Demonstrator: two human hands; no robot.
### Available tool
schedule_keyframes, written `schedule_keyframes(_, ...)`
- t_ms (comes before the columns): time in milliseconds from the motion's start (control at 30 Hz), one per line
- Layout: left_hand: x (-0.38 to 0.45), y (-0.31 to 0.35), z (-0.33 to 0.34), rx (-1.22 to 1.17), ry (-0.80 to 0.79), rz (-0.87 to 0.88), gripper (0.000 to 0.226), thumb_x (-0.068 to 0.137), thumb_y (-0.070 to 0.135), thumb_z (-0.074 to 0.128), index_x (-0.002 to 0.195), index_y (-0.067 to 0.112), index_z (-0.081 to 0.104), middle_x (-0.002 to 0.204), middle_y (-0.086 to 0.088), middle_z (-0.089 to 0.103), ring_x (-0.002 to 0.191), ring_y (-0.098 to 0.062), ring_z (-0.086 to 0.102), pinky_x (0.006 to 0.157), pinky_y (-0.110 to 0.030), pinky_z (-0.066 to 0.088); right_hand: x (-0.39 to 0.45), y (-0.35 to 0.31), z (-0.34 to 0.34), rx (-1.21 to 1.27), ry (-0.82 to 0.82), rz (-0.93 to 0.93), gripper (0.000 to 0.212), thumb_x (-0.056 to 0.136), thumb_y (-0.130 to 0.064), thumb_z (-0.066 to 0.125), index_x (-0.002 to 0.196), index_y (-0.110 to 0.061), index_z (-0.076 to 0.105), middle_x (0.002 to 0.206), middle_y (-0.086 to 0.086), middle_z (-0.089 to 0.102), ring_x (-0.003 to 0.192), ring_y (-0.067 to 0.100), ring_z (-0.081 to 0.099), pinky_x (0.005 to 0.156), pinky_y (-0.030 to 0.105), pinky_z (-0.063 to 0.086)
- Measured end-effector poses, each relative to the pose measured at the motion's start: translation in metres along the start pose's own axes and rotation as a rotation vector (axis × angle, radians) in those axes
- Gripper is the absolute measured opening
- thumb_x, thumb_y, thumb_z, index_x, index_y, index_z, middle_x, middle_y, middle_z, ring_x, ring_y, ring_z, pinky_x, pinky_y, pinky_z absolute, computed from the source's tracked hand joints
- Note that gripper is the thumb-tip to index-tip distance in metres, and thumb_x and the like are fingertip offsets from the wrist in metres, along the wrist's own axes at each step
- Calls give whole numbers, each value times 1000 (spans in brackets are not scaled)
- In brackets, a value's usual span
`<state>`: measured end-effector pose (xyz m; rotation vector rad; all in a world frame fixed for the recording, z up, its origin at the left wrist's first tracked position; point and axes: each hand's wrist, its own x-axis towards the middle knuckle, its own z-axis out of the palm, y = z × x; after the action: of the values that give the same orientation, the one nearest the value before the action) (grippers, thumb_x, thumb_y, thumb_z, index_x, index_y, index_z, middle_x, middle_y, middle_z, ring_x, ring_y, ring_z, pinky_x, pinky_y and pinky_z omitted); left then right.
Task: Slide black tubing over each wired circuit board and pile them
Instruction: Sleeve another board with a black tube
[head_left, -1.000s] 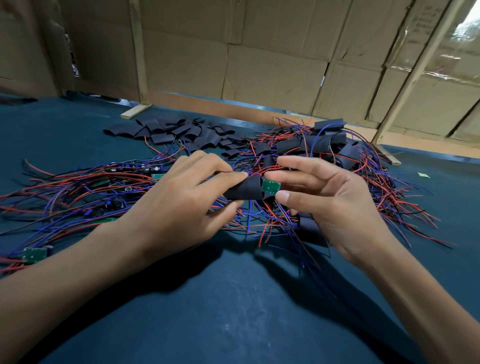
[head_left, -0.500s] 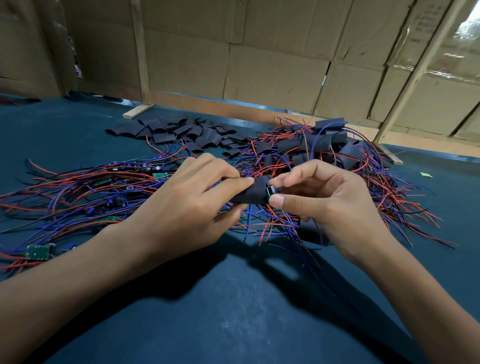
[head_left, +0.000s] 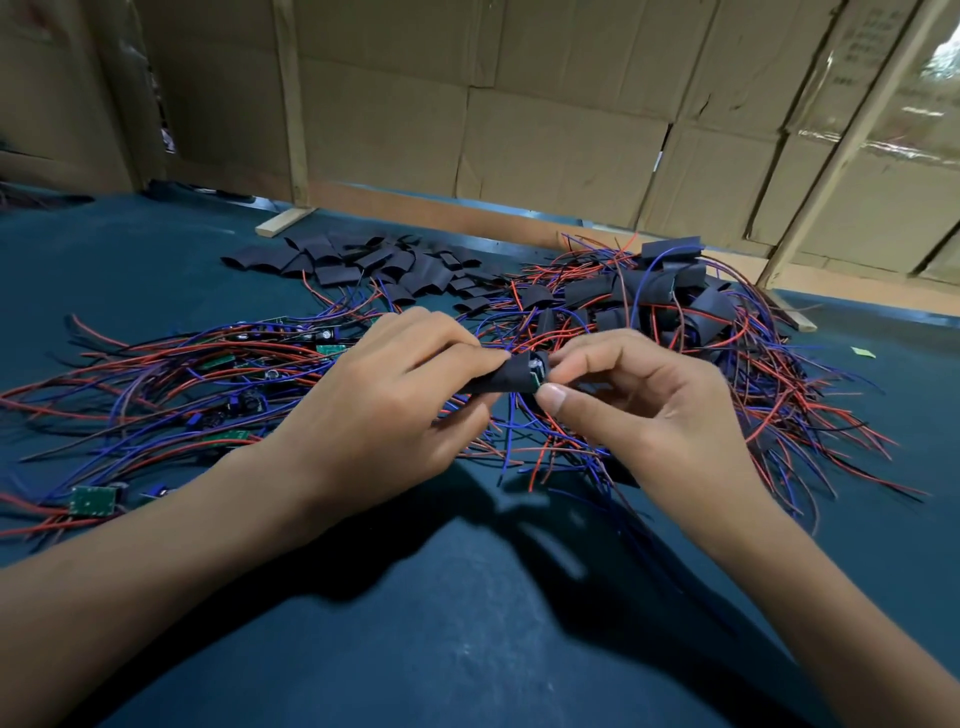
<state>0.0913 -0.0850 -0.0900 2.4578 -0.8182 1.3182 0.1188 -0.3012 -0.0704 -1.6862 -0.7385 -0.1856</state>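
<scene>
Pinching a black tubing piece (head_left: 501, 378) mid-air above the table (head_left: 467, 623), the left hand (head_left: 384, 410) curled round its left end. Right hand (head_left: 639, 415) pinched the circuit board (head_left: 537, 370) edge showing at the tube's right mouth. Bare boards (head_left: 93, 501) lay left, empty tubes (head_left: 363, 262) behind, sleeved pile (head_left: 649, 296) right.

Cardboard wall (head_left: 545, 140) behind a dark-teal table (head_left: 467, 623).

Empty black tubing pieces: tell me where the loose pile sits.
In the head view, the empty black tubing pieces lie at the table's far side, left of centre, beyond both hands and left of the sleeved-board pile.
</scene>
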Motion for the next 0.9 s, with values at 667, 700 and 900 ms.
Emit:
schedule_keyframes(667,2,-71,-26,441,-492,-294,34,104,32,42,113,14,69,106,-10,66,98,-34,61,82,-43,47,12,3,-35,-61,583,-137,18,86,-20,79,92,-23,63,86,2,71,75,16,66,71,33,53)
schedule_keyframes(700,-1,-75,-28,448,-631,-397,39,104,39,36,107,15,68,104,-9,64,99,-33,61,83,-42,49,14,6,-38,-84,637,-147,19,87,-21,78,95,-24,62,87,-1,71,76,14,66,73,34,54)
schedule_keyframes(900,0,-76,-30,333,-824,-564,41,103,44,34,97,18,65,96,-4,54,98,-31,58,90,-44,50,18,31,-71,-794,420,-82,18,92,-12,70,109,-16,75,105,-4,71,106,29,64,96,32,43)
